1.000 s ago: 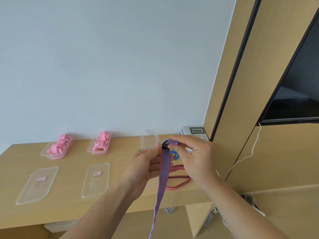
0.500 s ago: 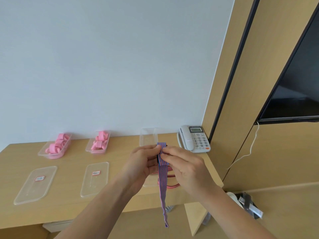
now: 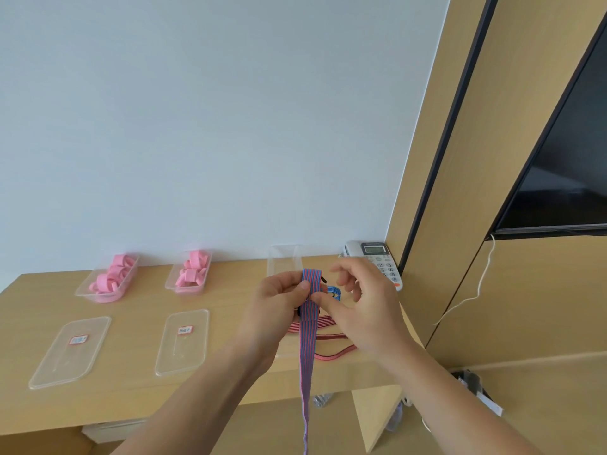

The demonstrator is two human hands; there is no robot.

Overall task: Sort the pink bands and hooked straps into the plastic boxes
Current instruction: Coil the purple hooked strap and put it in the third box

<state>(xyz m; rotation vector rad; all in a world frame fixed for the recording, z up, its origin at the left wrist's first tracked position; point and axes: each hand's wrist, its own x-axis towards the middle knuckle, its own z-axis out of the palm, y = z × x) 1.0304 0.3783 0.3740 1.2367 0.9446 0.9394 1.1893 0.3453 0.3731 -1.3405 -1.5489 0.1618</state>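
Hands meet over the right part of the worktop (image 3: 138,310), both on a blue-and-red striped strap (image 3: 307,349). The left hand (image 3: 279,300) has its grip closed on the strap's folded top, thumb in front and fingers behind. The right hand (image 3: 364,307) touches the fold with its thumb tip only; its fingers are loosely curled and spread, apart from the strap. A black hook (image 3: 323,280) shows just beside the fold. From the fold the strap hangs straight down past the worktop's front edge.

Under the hands lie red straps (image 3: 328,323) and a blue strap (image 3: 333,292). A clear box (image 3: 282,261) stands near the wall just behind the hands. Further left, two boxes (image 3: 82,292) (image 3: 170,284) hold pink bands (image 3: 113,274). In front of each lies a clear lid (image 3: 69,353) (image 3: 182,343) with a small label. A telephone (image 3: 377,261) sits in the right corner, beside a wooden panel.
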